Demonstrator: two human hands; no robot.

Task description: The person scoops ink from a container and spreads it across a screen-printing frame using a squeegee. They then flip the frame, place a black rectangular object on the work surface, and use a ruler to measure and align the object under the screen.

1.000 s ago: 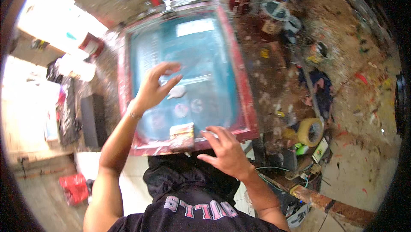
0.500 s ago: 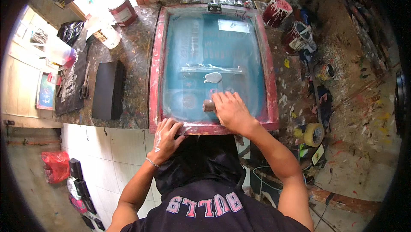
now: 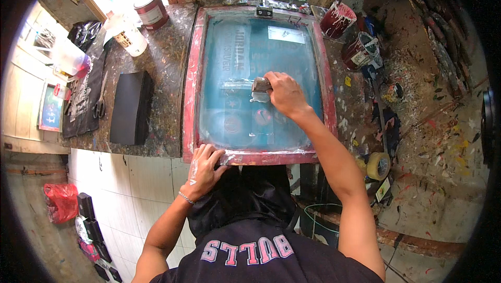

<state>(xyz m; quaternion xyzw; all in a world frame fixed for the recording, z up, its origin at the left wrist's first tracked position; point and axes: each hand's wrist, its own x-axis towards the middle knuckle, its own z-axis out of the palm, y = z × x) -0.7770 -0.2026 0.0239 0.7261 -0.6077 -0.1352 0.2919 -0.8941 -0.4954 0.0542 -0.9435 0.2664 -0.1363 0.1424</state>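
A screen printing frame [image 3: 330, 100] with red, paint-marked wood and blue-green mesh lies on the bench before me. My right hand [image 3: 286, 93] is closed around a small brown squeegee [image 3: 260, 84] over the middle of the mesh. A patch of pale grey ink [image 3: 259, 97] shows just below the squeegee, partly hidden by it. My left hand [image 3: 205, 166] grips the near left corner of the frame, its fingers over the top and its thumb along the front edge. A metal hinge clamp [image 3: 264, 11] sits at the frame's far edge.
On the left of the bench are a black stack of sheets [image 3: 129, 107], scissors [image 3: 100, 104], a white plastic tub [image 3: 129, 40] and a red paint can [image 3: 151, 10]. At right stand paint-smeared cans [image 3: 361, 50] and a tape roll [image 3: 378, 166].
My right hand has moved the squeegee away from me, from the near part of the mesh to the ink patch, now partly covered. My left hand has stayed on the corner.
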